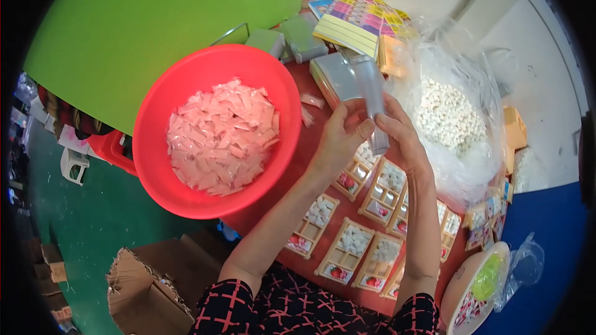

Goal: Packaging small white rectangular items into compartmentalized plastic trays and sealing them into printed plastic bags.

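Pinched between the fingers of both bare hands, one narrow clear plastic box (370, 87) is held above the red table (303, 142), standing nearly upright with a slight tilt. Left hand (335, 139) has its thumb and fingers close together at the near side of the box; right hand (402, 130) has its thumb on the lower part, while its other fingers are partly hidden behind. I cannot tell if the box contains anything.

Just beyond it lies a grey-looking transparent container (338, 74), and further back are more such containers (301, 37), near a pile of colourful printed cards (357, 18).

At the left of the hands stands a round red basin (144, 149), with a heap of pink pieces in clear wrappers (223, 136) (they look like small flat strips). Two or so loose wrapped strips (312, 100) lie beside the basin, on the table.

Below the hands, several small wooden compartment trays (336, 258) are set in rows; they bear white chunks (354, 239) and little strawberry-picture cards (338, 272). To the right, a big transparent bag (456, 170) holds many small white pieces (450, 115). Nearer to the body, at the right, is a cream bowl (452, 285) with something light green in it.
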Demonstrator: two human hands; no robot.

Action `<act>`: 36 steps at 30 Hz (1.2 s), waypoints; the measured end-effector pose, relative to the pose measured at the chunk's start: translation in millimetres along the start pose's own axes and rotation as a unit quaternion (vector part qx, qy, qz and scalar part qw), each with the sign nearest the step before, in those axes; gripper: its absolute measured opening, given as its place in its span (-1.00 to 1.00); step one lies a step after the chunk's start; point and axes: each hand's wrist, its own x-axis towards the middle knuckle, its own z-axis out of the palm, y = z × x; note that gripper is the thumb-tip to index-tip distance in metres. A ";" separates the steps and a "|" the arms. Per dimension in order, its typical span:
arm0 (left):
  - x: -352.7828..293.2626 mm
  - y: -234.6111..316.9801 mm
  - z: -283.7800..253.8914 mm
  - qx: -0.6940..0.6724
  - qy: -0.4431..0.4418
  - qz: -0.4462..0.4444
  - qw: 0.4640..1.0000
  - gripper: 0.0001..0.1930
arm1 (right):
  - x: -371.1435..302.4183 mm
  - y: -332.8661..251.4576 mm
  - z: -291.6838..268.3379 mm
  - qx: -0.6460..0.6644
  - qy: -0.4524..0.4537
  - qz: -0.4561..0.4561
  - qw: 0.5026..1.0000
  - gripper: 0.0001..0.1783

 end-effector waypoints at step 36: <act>-112.6 -18.9 70.9 0.163 -0.087 -0.073 0.980 -0.89 | -167.4 19.2 -28.2 0.071 0.036 0.034 0.996 -0.14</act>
